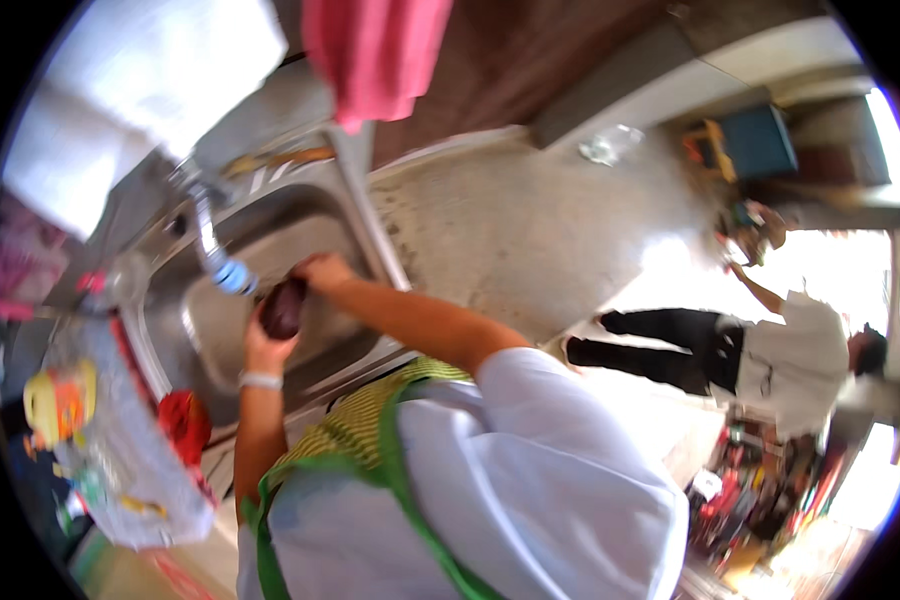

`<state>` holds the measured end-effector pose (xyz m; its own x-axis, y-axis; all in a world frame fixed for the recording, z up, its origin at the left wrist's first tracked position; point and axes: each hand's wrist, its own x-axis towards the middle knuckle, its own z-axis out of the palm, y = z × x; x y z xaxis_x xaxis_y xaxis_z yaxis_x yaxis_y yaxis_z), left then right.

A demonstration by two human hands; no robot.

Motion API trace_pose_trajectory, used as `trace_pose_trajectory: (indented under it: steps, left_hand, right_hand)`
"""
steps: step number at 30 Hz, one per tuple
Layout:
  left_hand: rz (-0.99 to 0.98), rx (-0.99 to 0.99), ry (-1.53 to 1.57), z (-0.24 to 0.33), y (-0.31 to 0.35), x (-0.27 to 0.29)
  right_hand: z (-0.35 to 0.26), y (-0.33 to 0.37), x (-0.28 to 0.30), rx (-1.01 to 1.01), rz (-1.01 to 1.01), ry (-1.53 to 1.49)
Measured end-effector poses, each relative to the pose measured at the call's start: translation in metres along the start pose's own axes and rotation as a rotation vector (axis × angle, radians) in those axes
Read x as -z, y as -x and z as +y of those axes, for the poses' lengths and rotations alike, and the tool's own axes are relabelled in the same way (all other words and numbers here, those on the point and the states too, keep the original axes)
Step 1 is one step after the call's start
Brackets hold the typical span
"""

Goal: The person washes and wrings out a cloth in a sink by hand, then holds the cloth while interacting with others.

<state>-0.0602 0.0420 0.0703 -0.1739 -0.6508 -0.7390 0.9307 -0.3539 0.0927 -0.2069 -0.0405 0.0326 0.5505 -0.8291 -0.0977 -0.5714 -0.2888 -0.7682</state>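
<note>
both hands on a dark purple eggplant (283, 306), left hand (268, 350), right hand (322, 271), steel sink (270, 235)

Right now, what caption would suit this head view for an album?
Both hands, left and right, hold a dark purple eggplant under the faucet over a steel sink.

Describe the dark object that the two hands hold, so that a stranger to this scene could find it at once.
Look at the steel sink with its tap ending in a blue nozzle. Just beside that nozzle, over the basin, the left hand and right hand hold an eggplant. It is the only dark purple, glossy, rounded thing there.
</note>
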Motion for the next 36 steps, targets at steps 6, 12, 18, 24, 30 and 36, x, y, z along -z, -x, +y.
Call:
trace_pose_trajectory:
  steps: [6,12,18,24,30,36]
  left_hand:
    - [-0.08,-0.012,-0.003,-0.003,0.021,-0.004]
    - [0.209,-0.044,0.084,0.029,-0.014,0.077]
    - [0.18,0.055,0.064,0.004,-0.002,0.026]
    - [0.171,0.027,-0.122,-0.001,-0.001,0.013]
    - [0.096,0.063,-0.176,-0.031,0.025,-0.017]
    - [0.019,-0.016,-0.022,-0.003,-0.008,0.027]
  right_hand:
    - [-0.019,-0.014,-0.052,-0.537,-0.068,-1.045]
    - [-0.064,-0.007,-0.062,-0.412,0.076,-0.755]
    - [-0.121,0.049,-0.049,0.094,0.355,-0.05]
    - [-0.069,0.004,-0.034,-0.142,0.337,-0.321]
    - [-0.03,-0.015,-0.02,-0.737,-0.001,-0.804]
    - [-0.076,0.025,-0.046,-0.437,0.015,-0.694]
